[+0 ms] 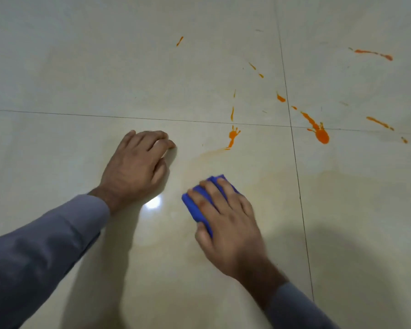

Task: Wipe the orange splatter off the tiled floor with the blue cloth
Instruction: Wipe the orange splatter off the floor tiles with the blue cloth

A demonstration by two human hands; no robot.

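Observation:
My right hand [226, 217] lies flat on a folded blue cloth [195, 205] and presses it onto the cream tiled floor [81, 67], thumb along the cloth's near side. My left hand [138, 162] rests on the floor to the left with its fingers curled under, holding nothing. Orange splatter streaks run across the upper right: a blob [322, 136] just past the tile joint, a smaller splat [233, 135] above the cloth, and thin streaks farther off. A faint orange smear [214, 151] fans out between the cloth and the small splat.
Dark grout lines [294, 162] cross just above my hands and to the right of the cloth. A lamp glare [153, 203] shines on the glossy tile between my wrists. A shadow darkens the floor at the lower right.

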